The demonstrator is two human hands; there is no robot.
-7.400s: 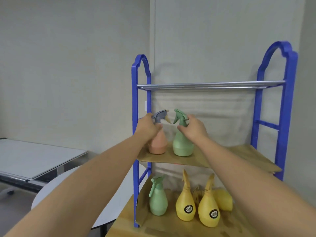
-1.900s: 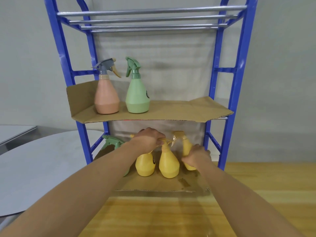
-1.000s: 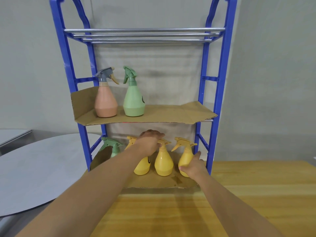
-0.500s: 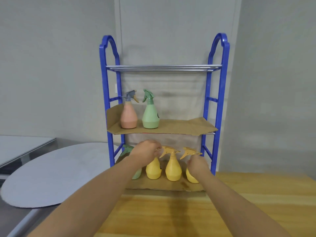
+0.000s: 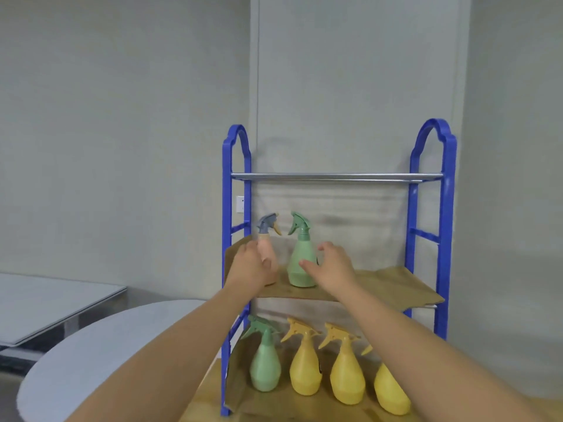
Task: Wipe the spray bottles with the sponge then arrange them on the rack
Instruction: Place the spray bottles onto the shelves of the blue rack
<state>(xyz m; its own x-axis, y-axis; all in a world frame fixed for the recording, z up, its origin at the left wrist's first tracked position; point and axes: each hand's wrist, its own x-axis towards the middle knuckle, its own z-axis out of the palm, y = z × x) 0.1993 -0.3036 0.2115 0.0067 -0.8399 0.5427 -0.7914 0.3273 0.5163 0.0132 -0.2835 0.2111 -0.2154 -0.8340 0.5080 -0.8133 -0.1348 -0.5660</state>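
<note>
Grey walls back the blue rack (image 5: 446, 239), which stands on a wooden table with cardboard lining its shelves. From my remote seat I see both hands up at the middle shelf: my left hand (image 5: 251, 266) is curled around the pink bottle (image 5: 269, 260), though I can't tell how firmly, and my right hand (image 5: 330, 266) is spread open just beside the green bottle (image 5: 300, 260), thumb near its belly, not yet gripping. Below stand another green bottle (image 5: 264, 365) and three yellow bottles (image 5: 304, 371). No sponge is visible. My worry is that the bottles look light and narrow-necked; a careless nudge could tip one off the cardboard liner (image 5: 396, 284), which looks loosely laid.
</note>
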